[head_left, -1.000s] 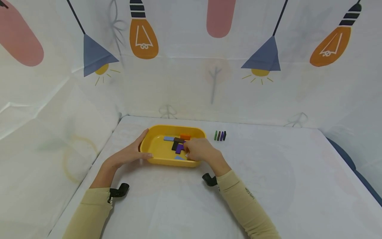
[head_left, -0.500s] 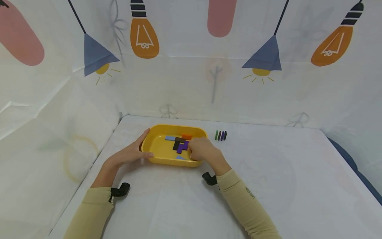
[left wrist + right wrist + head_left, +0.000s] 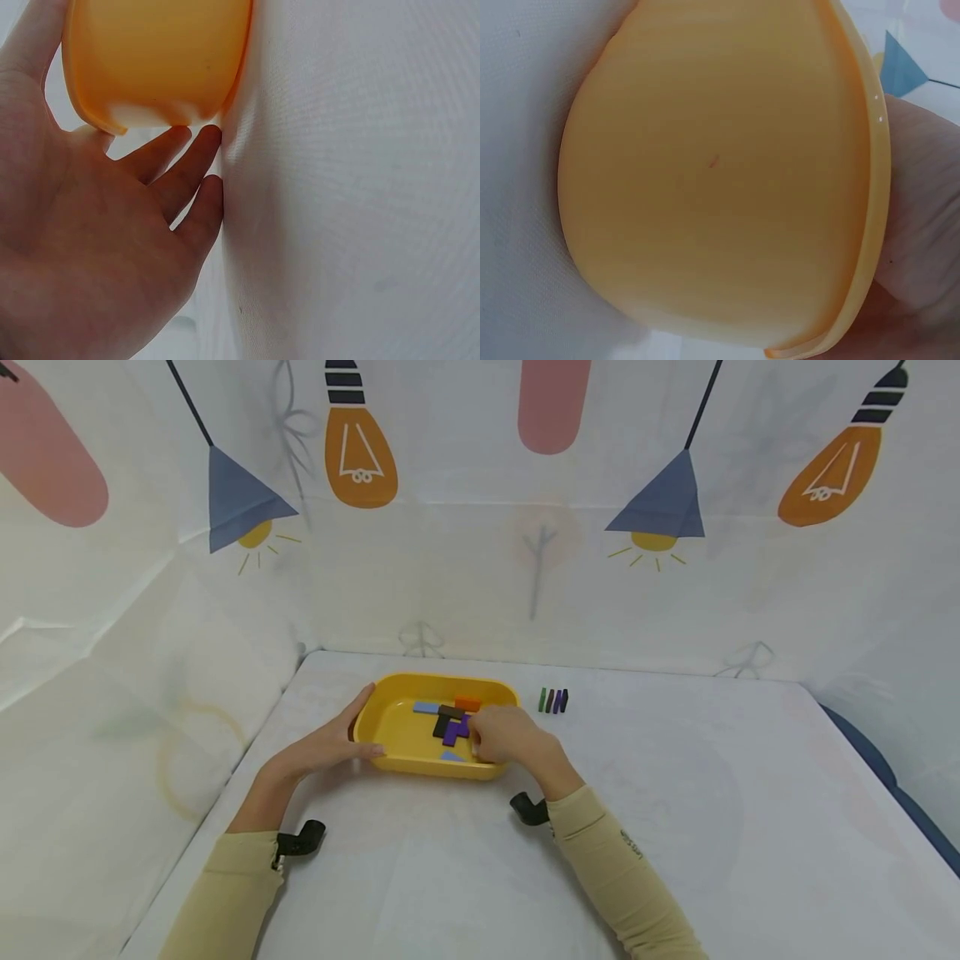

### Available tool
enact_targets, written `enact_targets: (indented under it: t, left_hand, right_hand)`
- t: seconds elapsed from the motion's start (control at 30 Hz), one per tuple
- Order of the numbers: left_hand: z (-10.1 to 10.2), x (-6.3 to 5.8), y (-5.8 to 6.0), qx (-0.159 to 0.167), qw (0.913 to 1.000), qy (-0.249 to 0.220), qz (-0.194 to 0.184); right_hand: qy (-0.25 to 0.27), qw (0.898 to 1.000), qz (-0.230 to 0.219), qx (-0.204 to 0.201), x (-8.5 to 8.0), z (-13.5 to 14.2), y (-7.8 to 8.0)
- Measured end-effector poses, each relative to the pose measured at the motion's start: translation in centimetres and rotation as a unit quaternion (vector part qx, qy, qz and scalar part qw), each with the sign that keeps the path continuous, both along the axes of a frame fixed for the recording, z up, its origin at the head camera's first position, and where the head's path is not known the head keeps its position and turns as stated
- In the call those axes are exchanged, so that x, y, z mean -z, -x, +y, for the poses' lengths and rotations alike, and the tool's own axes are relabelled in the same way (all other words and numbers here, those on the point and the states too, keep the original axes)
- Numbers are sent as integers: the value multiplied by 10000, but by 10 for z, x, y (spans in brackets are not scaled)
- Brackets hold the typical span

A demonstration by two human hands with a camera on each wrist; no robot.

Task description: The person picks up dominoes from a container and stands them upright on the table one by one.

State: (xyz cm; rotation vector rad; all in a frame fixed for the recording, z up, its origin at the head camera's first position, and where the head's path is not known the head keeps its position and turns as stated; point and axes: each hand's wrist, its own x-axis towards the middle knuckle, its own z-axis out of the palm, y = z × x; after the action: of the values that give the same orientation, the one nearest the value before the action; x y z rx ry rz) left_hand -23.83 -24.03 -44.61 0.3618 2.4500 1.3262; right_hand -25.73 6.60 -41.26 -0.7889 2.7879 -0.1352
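Note:
A shallow yellow plastic tray [image 3: 397,735] stands on the white-covered table. My left hand [image 3: 318,750] holds its left end, thumb over the near rim and the other fingers against the end wall. In the left wrist view those fingers [image 3: 180,176] reach the wall close to the tabletop. My right hand [image 3: 510,737] reaches over the near right rim into the tray, fingertips pointing down and partly hidden; I cannot tell whether they pinch anything. Beside them lie a purple block [image 3: 452,732], a black one [image 3: 441,725], a brown one [image 3: 452,712] and an orange one [image 3: 468,702].
Light blue blocks [image 3: 427,707] also lie in the tray, one near its front wall. To the right of the tray, several thin dark and green blocks [image 3: 553,700] stand in a row on the table. A printed cloth wall [image 3: 465,585] rises behind the table.
My right hand's fingers have shifted slightly right inside the tray, uncovering more of the purple pieces. The pale bit seen at the fingertips earlier no longer shows. My left hand stays on the tray.

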Motion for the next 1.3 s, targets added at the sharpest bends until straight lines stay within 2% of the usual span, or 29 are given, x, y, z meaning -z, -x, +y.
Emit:
enact_targets:
  t: [0.77, 1.0, 1.3]
  left_hand:
    - [-1, 2, 1, -7, 10000, 16, -14]
    - [-2, 1, 1, -22, 10000, 28, -23]
    - [-2, 2, 1, -4, 10000, -18, -42]
  right_hand:
    - [759, 9968, -266, -8, -2, 5, 1]
    - [1061, 9938, -314, -67, -5, 8, 2]
    - [1409, 9896, -271, -30, -1, 14, 8]
